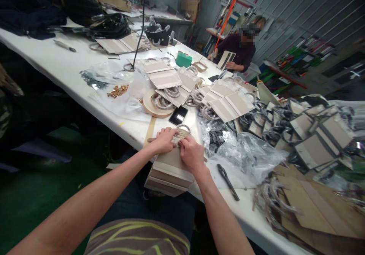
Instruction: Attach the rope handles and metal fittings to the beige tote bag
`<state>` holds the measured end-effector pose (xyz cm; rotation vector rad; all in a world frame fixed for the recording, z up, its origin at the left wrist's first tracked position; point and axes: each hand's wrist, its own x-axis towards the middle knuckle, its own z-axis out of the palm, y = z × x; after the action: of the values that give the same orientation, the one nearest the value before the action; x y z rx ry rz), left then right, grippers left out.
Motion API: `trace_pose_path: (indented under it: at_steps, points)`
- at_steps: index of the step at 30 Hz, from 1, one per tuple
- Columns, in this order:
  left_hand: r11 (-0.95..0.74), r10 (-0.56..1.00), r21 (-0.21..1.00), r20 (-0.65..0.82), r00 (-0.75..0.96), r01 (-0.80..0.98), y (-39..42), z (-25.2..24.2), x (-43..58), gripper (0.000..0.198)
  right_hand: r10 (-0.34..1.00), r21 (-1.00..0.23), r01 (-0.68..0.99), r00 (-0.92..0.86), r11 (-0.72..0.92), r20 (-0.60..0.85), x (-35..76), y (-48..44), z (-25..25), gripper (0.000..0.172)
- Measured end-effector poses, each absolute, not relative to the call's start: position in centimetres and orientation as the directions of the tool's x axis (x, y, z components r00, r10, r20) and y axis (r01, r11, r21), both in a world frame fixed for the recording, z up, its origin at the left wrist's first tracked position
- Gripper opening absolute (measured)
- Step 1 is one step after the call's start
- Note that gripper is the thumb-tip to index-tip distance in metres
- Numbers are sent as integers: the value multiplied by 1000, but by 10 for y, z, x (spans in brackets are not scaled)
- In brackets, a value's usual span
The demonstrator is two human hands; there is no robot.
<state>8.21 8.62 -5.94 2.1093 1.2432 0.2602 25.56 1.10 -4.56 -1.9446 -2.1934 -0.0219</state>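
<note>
I see the beige bag (172,168) at six o'clock, apparently mid-work, my left hand (166,140) and right hand (191,153) bending fingers against it, grip unclear, with more bags (232,105) at two o'clock.

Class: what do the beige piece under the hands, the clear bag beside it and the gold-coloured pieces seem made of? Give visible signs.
Beige piece: matt, perhaps board or imitation leather; flat panels, straight edges.
Clear bag: probably glossy plastic film; it wrinkles, glints and shows black pieces inside.
Gold-coloured pieces: likely metal or coated plastic, from their shine; too small to settle.
</note>
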Motion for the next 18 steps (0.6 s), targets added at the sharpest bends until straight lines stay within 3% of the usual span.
trace_pose_path:
  at_steps: [5, 11, 18]
  points:
    - [-310, 838, 635, -168, 519, 707, 84, -54, 82, 54, 981, -216, 970, -77, 115, 179, 260, 13, -48, 27]
    - [-296, 841, 654, -168, 515, 696, 84, -54, 82, 53, 960, -525, 808, -172, 265, 219, 288, 19, -47, 23]
    - [-297, 851, 660, -146, 505, 690, 84, -58, 82, 53, 960, -487, 828, -228, 278, 160, 291, 21, -49, 22]
